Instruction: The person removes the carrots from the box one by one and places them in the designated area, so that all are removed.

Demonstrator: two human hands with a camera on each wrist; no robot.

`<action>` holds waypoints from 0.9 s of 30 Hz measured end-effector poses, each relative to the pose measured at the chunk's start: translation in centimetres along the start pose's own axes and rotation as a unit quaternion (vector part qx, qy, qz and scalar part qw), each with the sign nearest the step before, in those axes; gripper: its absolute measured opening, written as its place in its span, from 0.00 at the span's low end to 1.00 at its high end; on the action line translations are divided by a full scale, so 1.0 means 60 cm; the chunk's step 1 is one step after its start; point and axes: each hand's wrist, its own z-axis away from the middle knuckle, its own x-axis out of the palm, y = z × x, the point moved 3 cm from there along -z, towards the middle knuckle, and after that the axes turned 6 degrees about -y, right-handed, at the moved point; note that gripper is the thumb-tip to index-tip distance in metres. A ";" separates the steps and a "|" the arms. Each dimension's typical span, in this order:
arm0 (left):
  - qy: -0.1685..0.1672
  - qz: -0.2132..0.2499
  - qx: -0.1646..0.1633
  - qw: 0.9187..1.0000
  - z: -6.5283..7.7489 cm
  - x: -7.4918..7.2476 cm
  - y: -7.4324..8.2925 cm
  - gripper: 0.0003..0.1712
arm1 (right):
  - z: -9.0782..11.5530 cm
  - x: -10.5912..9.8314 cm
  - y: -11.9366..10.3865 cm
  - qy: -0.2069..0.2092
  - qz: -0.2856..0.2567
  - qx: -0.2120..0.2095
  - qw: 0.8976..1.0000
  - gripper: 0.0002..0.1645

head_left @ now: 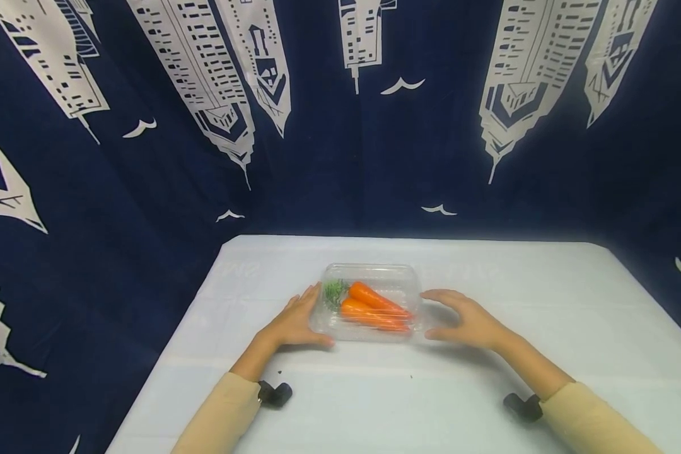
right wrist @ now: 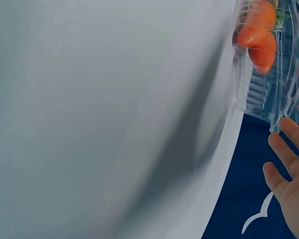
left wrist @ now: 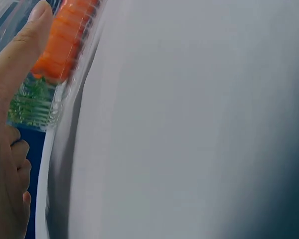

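Note:
A clear plastic container (head_left: pixel 374 334) sits on the white table, its long side facing me. Inside lie orange carrots (head_left: pixel 374 312) with their green tops (head_left: pixel 335 293) toward the left end. My left hand (head_left: pixel 297 321) is at the container's left end, fingers along the side and thumb stretched out by the near corner. In the left wrist view, that thumb overlaps the container's clear wall. On the other side, my right hand (head_left: pixel 465 320) stands just off the right end, with thumb and fingers spread apart. The right wrist view shows its fingertips (right wrist: pixel 284 124) close to the container's edge.
The white table (head_left: pixel 374 403) has its far edge a little beyond the container. Behind it hangs a dark blue cloth (head_left: pixel 352 170) printed with white buildings and birds. A black wrist strap piece (head_left: pixel 275 394) shows at the left sleeve, another strap piece (head_left: pixel 522 407) at the right.

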 end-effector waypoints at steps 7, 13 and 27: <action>0.022 0.032 0.024 0.999 -0.012 0.009 0.007 0.72 | -0.004 0.006 0.002 0.005 -0.005 0.003 1.000 0.42; 0.032 0.073 0.032 0.996 -0.017 0.016 0.010 0.71 | -0.007 0.007 0.001 0.004 -0.009 0.005 1.000 0.42; 0.059 0.182 0.066 0.979 -0.020 0.032 0.019 0.72 | -0.009 0.007 0.001 0.002 -0.026 0.019 0.999 0.41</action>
